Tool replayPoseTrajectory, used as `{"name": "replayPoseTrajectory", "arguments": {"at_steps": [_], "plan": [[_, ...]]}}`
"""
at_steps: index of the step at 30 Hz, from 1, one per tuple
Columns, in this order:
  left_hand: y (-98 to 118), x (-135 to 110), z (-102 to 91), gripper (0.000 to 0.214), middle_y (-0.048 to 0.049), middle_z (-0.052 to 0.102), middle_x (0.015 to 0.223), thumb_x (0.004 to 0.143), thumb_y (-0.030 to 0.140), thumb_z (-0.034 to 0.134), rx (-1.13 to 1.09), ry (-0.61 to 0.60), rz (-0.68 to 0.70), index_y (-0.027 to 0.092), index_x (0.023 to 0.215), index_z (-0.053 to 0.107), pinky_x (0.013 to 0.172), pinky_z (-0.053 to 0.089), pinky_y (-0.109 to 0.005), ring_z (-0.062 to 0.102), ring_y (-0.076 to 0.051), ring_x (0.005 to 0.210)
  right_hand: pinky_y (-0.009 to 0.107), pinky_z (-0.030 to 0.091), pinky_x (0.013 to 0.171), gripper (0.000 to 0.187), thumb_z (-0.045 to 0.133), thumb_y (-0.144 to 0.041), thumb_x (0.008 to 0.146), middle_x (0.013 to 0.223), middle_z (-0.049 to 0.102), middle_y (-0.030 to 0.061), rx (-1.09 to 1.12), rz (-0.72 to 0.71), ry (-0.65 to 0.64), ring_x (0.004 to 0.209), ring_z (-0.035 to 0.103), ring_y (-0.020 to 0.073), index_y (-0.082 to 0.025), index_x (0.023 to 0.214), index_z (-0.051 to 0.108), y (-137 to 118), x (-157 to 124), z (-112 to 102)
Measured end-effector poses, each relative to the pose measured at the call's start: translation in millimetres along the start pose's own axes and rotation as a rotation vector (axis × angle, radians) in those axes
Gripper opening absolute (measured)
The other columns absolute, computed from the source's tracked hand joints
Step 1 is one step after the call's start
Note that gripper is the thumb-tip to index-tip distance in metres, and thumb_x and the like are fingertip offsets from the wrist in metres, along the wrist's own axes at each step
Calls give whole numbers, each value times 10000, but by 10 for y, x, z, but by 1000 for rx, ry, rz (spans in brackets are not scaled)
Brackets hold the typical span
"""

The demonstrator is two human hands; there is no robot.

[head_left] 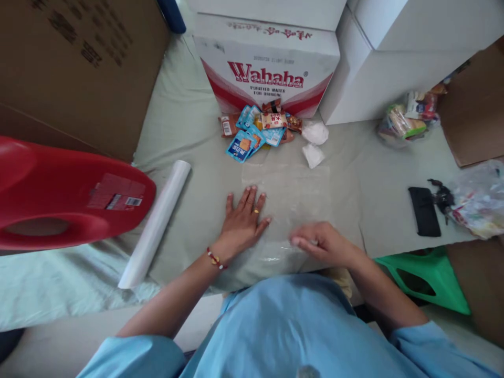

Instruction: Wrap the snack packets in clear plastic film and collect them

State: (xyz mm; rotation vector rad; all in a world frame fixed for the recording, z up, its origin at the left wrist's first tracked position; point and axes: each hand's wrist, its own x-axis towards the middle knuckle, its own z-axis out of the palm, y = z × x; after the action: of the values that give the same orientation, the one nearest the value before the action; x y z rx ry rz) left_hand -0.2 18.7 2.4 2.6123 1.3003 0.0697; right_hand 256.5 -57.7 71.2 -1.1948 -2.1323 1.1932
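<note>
A thin, clear plastic sheet or bag (293, 191) lies flat on the cloth-covered table in front of me. My left hand (243, 218) rests palm down at its left side, fingers stretched and spread. Over the lower right part of the plastic, my right hand (321, 241) is curled closed, thumb against the fingers and slightly blurred. What sits between those fingers, if anything, is hidden. Beyond the plastic is a heap of small snack packets, with blue packets (241, 146) in front and brown ones (230, 126) behind. Two white wrapped lumps (314, 156) lie at its right.
A white plastic roll (157, 223) lies at the left, beside a large red jug (74, 197). A Wahaha carton (271, 68) stands behind the packets, with white boxes (378, 79) to its right. Farther right are bagged snacks (409, 118), a black phone (424, 211) and keys (443, 197).
</note>
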Motion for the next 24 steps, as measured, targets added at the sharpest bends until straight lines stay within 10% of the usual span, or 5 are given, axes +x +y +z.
{"name": "replayPoseTrajectory", "arguments": {"at_steps": [3,7,15,24], "plan": [[84,-35,11,736,-207,175,1753,1065,540,385,3,29,-24,162,1680,246,1284,50,-683,187,-345,1637,495,427,1200,441,446,-414,1088,1508,618,116,-283,36,214,1433,539,271,-244,1449,632,140,411,-78],[50,-91,13,816,-213,219,1740,1059,577,368,4,59,-62,114,1694,147,1297,57,-661,240,-340,1623,617,213,1294,556,484,-404,1063,1692,396,108,-589,183,192,1596,304,317,-231,1591,482,575,516,2],[-10,-163,5,800,-177,222,1743,1062,565,369,-17,60,-67,128,1696,151,1303,30,-667,253,-331,1619,499,535,1056,399,452,-374,1055,1299,745,138,-623,312,421,1219,680,310,-205,1247,758,758,-35,-444],[-18,-149,-7,762,-166,262,1733,1070,546,364,-15,59,-72,144,1692,187,1303,35,-662,278,-322,1611,434,524,862,371,499,-358,1012,1100,754,219,-654,632,497,1023,698,341,-128,1117,771,938,1991,-1201]]}}
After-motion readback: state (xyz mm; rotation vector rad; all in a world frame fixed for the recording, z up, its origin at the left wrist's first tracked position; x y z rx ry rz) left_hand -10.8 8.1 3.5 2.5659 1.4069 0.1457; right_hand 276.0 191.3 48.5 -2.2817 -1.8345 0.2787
